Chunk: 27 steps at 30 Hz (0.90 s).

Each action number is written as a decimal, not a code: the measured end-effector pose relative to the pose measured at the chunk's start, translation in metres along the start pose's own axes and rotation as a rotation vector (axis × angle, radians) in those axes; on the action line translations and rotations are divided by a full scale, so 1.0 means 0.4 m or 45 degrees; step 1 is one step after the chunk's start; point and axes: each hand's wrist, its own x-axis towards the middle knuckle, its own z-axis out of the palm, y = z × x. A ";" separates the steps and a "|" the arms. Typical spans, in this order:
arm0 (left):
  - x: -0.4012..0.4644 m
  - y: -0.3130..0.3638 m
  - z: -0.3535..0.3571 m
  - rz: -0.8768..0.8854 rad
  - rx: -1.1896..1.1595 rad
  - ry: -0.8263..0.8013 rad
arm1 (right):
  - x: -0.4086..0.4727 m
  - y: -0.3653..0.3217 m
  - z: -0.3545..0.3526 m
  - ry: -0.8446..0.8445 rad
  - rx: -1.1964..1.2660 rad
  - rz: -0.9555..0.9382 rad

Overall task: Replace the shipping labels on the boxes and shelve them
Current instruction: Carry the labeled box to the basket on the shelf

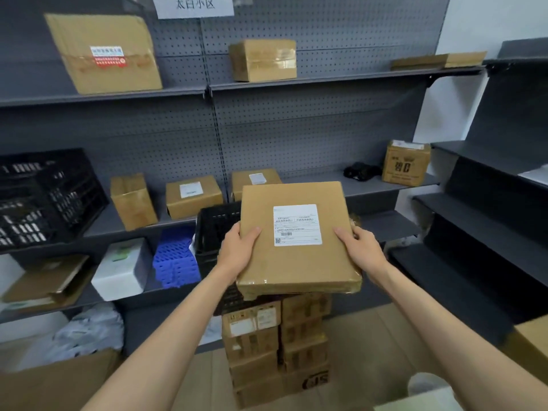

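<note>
The left hand (237,250) and the right hand (360,250) gripped a flat cardboard box (296,238) by its two side edges, thumbs lying on its top face. A white shipping label (297,224) sat on that face between the thumbs. The box was held in the air, tilted, above a stack of cartons (278,348) on the floor. Behind the box stood a black crate (216,232), and beyond it a grey shelf (382,185) carried smaller boxes.

black plastic crate (44,197) on the left shelf, folded blue plastic crates (175,259) one shelf lower, white foam box (124,269) beside them, paper sign (192,5) up top, grey pegboard (311,129) behind
</note>
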 end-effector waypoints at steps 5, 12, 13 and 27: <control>0.198 -0.002 0.028 -0.018 0.020 0.023 | 0.196 -0.014 0.037 -0.061 0.058 -0.003; 0.467 -0.001 0.122 -0.077 -0.039 0.041 | 0.496 -0.009 0.056 -0.140 0.112 0.033; 0.502 -0.002 0.131 -0.088 -0.054 0.042 | 0.534 -0.010 0.059 -0.160 0.111 0.029; 0.901 -0.126 0.191 -0.220 -0.014 -0.160 | 0.816 -0.011 0.141 -0.169 0.188 0.188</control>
